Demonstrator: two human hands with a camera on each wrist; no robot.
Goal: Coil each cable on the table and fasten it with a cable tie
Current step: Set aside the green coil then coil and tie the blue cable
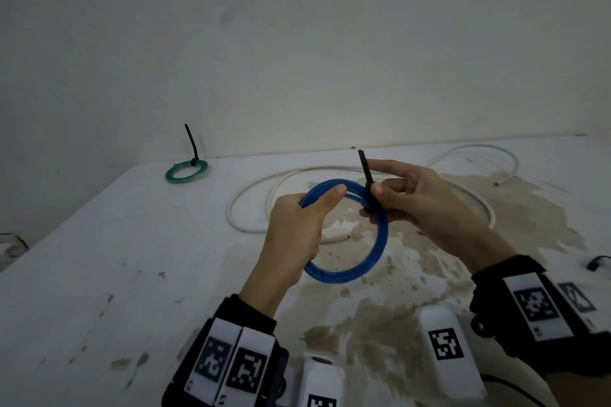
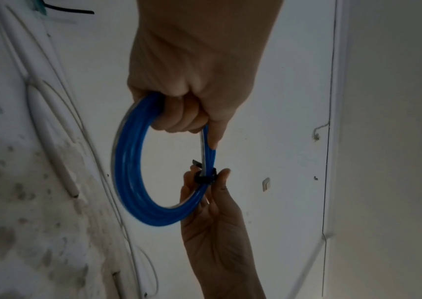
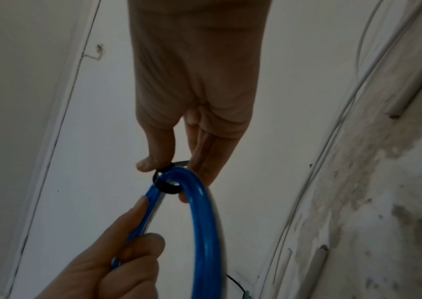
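A blue cable coil [image 1: 363,261] [image 2: 133,182] [image 3: 204,232] hangs in the air above the table. My left hand [image 1: 297,228] [image 2: 192,105] grips its left side, fingers curled round the strands and thumb on top. A black cable tie [image 1: 366,172] [image 2: 203,179] [image 3: 166,184] is looped round the coil's right side, its tail sticking up. My right hand [image 1: 423,198] [image 3: 189,125] pinches the tie at the loop between thumb and fingers. A white cable [image 1: 251,195] lies uncoiled on the table behind. A green coil [image 1: 186,171] with a black tie lies at the back left.
The white table [image 1: 99,274] has a large brown stain [image 1: 413,274] under and right of my hands. White marker blocks [image 1: 449,350] stand at the near edge. A black object [image 1: 598,263] lies at the right edge. A wall rises behind the table.
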